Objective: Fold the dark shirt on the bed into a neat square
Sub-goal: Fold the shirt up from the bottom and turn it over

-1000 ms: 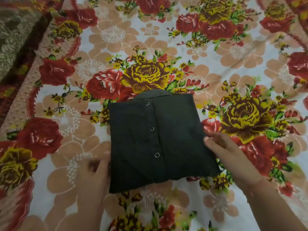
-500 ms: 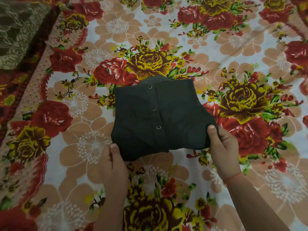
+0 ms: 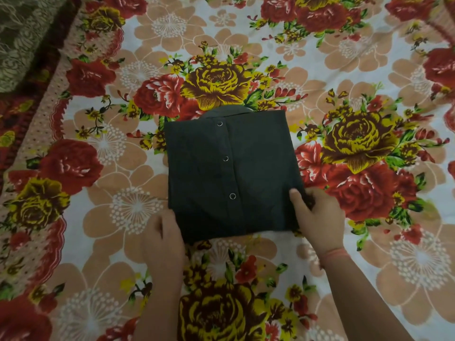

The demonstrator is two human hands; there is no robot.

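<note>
The dark shirt (image 3: 231, 173) lies folded into a rough square in the middle of the bed, its snap-button placket facing up and the collar poking out at the far edge. My left hand (image 3: 163, 244) grips the near left corner, with the fingers tucked under the cloth. My right hand (image 3: 317, 215) pinches the near right corner, thumb on top of the fabric.
A floral bedsheet (image 3: 357, 57) with red and yellow roses covers the bed. A dark patterned blanket (image 3: 22, 38) lies at the far left corner, beside the sheet's red border.
The folded shirt now lies flatter and squarer on the sheet than half a second ago. Both hands stay at its near corners.
</note>
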